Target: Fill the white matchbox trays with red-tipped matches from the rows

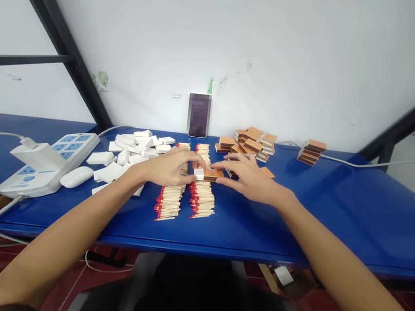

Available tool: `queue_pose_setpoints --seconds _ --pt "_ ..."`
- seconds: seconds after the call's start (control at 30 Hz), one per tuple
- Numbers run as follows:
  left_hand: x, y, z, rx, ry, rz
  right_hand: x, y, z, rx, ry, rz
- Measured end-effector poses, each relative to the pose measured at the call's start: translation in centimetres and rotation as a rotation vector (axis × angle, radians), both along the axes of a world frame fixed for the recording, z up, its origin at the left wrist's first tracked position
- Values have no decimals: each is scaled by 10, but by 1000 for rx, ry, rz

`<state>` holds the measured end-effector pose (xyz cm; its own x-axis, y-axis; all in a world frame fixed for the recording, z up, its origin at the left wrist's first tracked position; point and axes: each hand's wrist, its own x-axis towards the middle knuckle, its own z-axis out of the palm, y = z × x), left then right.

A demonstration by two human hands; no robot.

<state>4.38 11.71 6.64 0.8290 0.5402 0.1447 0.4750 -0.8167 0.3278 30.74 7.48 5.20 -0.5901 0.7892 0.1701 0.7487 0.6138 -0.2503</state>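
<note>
At the working position, the matchbox [211, 175] sits over the right-hand match row [203, 201], between the front and back edges of the blue table [319, 210]. The left hand [175, 167] pinches its white tray [199, 174] while the right hand's [248, 177] thumb and fingers grasp its brown sleeve [214, 173], an opposed grip apparently keeping both parts aligned. Loose trays [124, 138] toward the left edge and stacked boxes [252, 145] along the back edge seem grouped for separate access.

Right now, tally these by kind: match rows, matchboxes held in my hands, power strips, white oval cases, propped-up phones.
Match rows: 2
Matchbox between left hand and right hand: 1
Power strip: 1
White oval case: 1
Phone: 1
Total: 6
</note>
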Motion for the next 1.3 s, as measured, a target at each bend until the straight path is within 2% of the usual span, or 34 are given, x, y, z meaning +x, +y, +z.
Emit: queue_pose_setpoints --seconds 0.5,0.9,1.0,1.13,1.3 --pt "2 -1 -2 16 99 29 12 7 0 -41 -48 51" --pt "0 -1 -3 44 109 16 24 11 -4 35 22 74" --pt "0 -1 -2 32 106 23 25 12 -1 151 143 14" --pt "1 -4 1 46 103 50 32 16 5 326 280 -195" --pt "1 -5 3 90 111 53 42 22 3 342 166 -271"
